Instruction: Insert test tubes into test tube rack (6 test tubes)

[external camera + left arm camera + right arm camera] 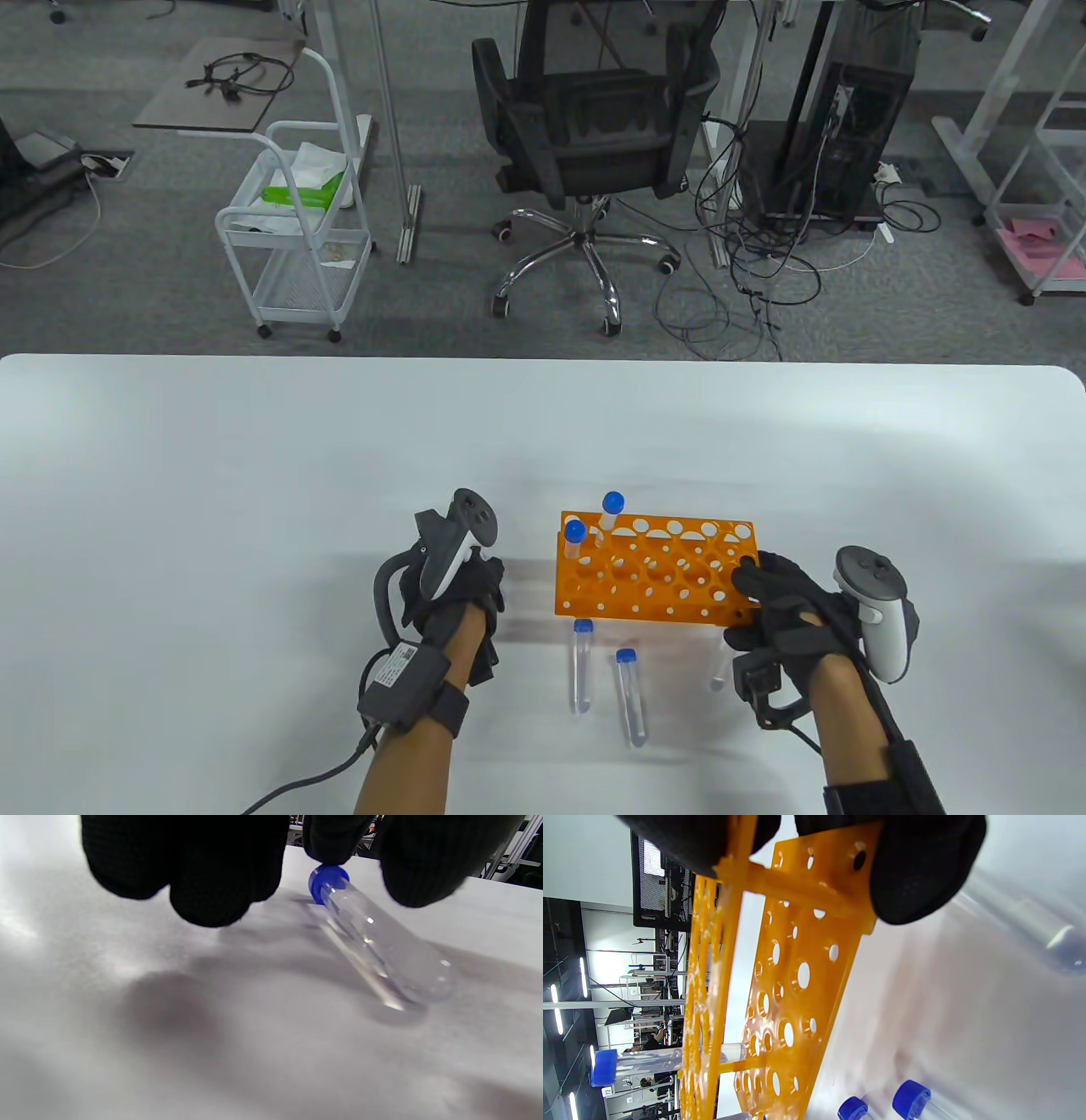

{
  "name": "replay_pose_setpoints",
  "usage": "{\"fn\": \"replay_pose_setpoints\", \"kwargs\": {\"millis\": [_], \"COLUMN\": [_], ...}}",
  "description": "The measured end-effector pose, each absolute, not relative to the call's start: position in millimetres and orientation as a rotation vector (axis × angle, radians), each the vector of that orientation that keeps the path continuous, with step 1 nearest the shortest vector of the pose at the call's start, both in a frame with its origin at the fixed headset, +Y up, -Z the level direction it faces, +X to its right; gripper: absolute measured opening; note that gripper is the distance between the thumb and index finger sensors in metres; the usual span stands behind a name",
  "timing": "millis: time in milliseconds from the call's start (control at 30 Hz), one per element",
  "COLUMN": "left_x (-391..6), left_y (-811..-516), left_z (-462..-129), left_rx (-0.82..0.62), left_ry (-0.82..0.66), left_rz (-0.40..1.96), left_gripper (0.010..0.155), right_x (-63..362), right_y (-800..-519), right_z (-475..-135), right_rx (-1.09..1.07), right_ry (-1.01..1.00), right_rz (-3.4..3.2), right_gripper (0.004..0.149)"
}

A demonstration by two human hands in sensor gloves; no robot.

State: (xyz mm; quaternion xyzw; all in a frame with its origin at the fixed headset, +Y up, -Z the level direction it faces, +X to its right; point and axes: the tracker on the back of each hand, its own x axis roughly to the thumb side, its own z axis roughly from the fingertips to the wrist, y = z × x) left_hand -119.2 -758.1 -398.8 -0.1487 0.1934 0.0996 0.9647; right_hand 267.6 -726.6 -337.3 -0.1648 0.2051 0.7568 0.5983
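Observation:
The orange rack (pixel 653 570) stands on the white table, and two blue-capped tubes (pixel 611 509) stand in its left end. One of them also shows in the right wrist view (pixel 649 1062). My right hand (pixel 768 594) grips the rack's right end (pixel 814 895). My left hand (pixel 458 590) hangs over the table left of the rack. In the left wrist view its fingers (pixel 331 840) straddle the cap of a clear tube (pixel 382 950) lying flat, and one fingertip touches the blue cap. Two more tubes (pixel 582 671) (pixel 629 698) lie in front of the rack.
Another clear tube (pixel 1048 933) lies blurred on the table by my right hand. The table's far edge (pixel 543 361) is well behind the rack. An office chair (pixel 585 136) and a white cart (pixel 297 246) stand on the floor beyond it.

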Motion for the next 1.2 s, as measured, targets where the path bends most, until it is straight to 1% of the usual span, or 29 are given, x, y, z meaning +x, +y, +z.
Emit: {"fn": "replay_pose_setpoints", "kwargs": {"millis": [200,400,467,533,767,833,933,1033,1200], "left_x": [-112,-104,-102,-101,-100,-103,-109,-114,-120], "left_y": [-762,-764,-766,-766,-763,-762,-759,-755,-742], "left_z": [-403,-407,-409,-410,-411,-410,-408,-405,-398], "left_rx": [-0.256,-0.254,-0.253,-0.222,-0.188,-0.185,-0.205,-0.208,-0.145], "left_ry": [0.381,0.376,0.383,0.388,0.41,0.413,0.408,0.399,0.384], "left_rz": [0.185,0.2,0.177,0.153,0.116,0.145,0.217,0.262,0.318], "left_gripper": [0.066,0.066,0.061,0.061,0.057,0.061,0.072,0.073,0.072], "right_x": [269,270,270,270,271,272,272,272,272], "right_y": [-726,-726,-726,-726,-726,-726,-726,-726,-727], "right_z": [-337,-337,-337,-337,-337,-337,-337,-337,-337], "right_rx": [-0.381,-0.381,-0.382,-0.383,-0.384,-0.382,-0.382,-0.381,-0.383], "right_ry": [0.472,0.469,0.468,0.466,0.463,0.462,0.463,0.465,0.464], "right_rz": [1.75,1.747,1.746,1.747,1.744,1.742,1.738,1.742,1.743], "right_gripper": [0.054,0.054,0.054,0.053,0.054,0.054,0.054,0.054,0.054]}}
